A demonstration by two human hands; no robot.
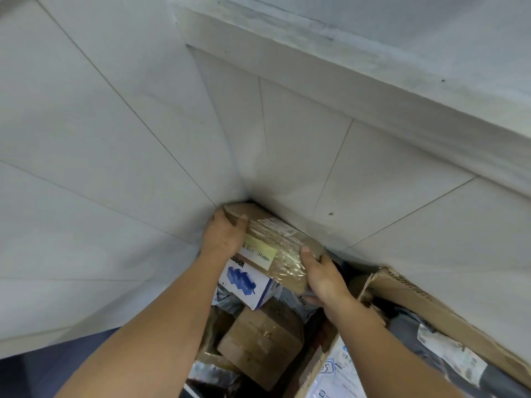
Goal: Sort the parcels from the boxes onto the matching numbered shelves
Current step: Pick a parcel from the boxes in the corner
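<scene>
A brown cardboard parcel, wrapped in clear tape with a pale yellow label and a white shipping label, is held in the corner where two tiled walls meet. My left hand grips its far left end, thumb over the top. At the near right corner, my right hand holds it with the thumb on top and the fingers underneath. Below it lies a white box with a blue picture. No numbered shelf is in view.
Under my arms sit a plain brown carton and several grey mailer bags. A torn open cardboard box at the right holds grey bags with white labels. Tiled walls close in on the left and ahead.
</scene>
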